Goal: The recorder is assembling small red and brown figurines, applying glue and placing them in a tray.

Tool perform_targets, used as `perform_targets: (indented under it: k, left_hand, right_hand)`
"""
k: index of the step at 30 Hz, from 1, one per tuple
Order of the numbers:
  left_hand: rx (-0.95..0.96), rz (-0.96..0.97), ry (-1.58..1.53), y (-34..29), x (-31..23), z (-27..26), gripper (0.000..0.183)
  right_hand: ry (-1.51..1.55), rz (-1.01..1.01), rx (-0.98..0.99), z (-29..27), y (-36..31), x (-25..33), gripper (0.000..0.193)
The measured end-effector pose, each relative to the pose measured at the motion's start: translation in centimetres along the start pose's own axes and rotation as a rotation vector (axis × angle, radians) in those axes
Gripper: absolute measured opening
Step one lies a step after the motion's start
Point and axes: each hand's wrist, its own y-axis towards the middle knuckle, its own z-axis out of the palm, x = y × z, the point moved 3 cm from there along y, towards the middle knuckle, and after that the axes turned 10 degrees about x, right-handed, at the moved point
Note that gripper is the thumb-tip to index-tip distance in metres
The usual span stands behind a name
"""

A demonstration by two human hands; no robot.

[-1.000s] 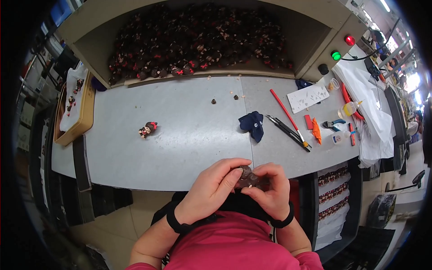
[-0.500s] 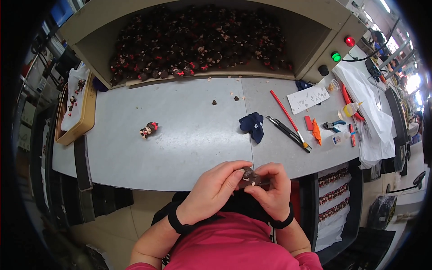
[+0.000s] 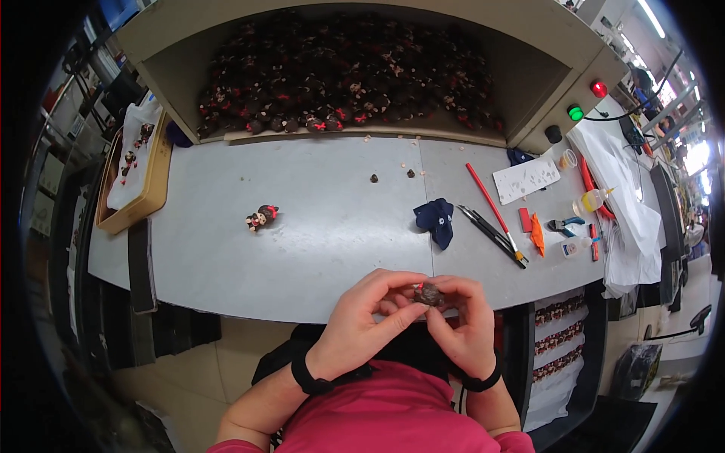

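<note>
Both my hands meet at the near edge of the grey table. Between their fingertips is a small dark brown doll figure with a bit of red on it. My left hand pinches it from the left and my right hand grips it from the right and below. Most of the figure is hidden by my fingers. A finished little brown doll with a red bow lies alone on the table to the far left of my hands.
A deep bin at the back holds several similar dolls. A wooden tray sits at the left. A dark blue cloth, red stick, dark tools, glue bottles and pliers lie at the right. Two tiny brown pieces rest mid-table.
My hands have stayed at the table's near edge, and the fingers have shifted slightly around the small figure. Nothing else moved.
</note>
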Motion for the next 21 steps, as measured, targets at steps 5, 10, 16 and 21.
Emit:
perform_targets:
  k: [5, 10, 16, 21]
  left_hand:
    - [-0.001, 0.038, -0.007, -0.01, -0.14, -0.11, 0.027]
    - [0.002, 0.046, -0.002, -0.06, 0.19, -0.27, 0.025]
    - [0.006, 0.1, 0.08, 0.03, 0.09, -0.26, 0.026]
    - [-0.006, 0.061, -0.004, -0.08, 0.05, -0.26, 0.028]
  right_hand:
    - [-0.033, 0.0, 0.003, 0.0, -0.11, -0.53, 0.034]
    - [-0.021, 0.016, 0.002, 0.05, -0.03, -0.41, 0.034]
    - [0.011, 0.059, -0.009, 0.02, -0.38, -0.5, 0.034]
    - [-0.051, 0.083, 0.049, -0.14, -0.51, -0.49, 0.035]
